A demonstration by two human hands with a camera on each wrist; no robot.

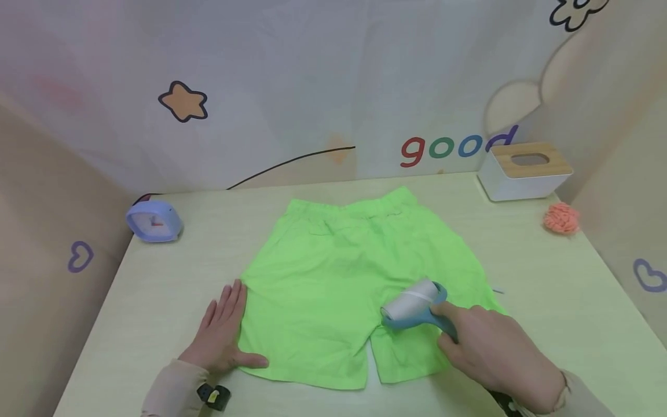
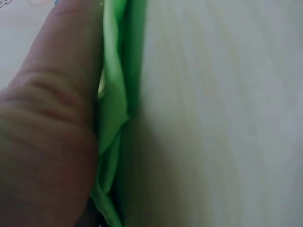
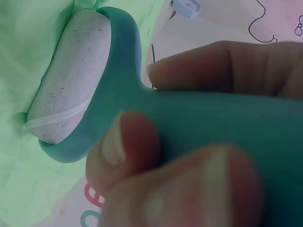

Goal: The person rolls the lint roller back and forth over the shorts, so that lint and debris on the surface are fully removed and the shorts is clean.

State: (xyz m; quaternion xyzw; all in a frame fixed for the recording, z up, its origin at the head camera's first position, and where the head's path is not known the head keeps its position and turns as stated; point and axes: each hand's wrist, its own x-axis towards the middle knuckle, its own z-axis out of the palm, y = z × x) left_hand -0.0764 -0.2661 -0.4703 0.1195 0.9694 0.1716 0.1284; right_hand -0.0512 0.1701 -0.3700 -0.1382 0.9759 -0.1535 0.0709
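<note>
Bright green shorts lie spread on the table, waistband at the back, legs toward me. My right hand grips the blue handle of a lint roller, whose white roll lies over the right leg near the crotch. In the right wrist view, dark specks dot the roll, and fingers wrap the handle from both sides. At the left edge of the shorts my left hand rests flat, fingers straight, thumb over the left leg's hem. The left wrist view shows that thumb against the green cloth edge.
A lilac clock stands at the back left of the table. At the back right are a tissue box with a wooden lid and a coral-coloured fluffy ball. A printed cloth backdrop rises behind.
</note>
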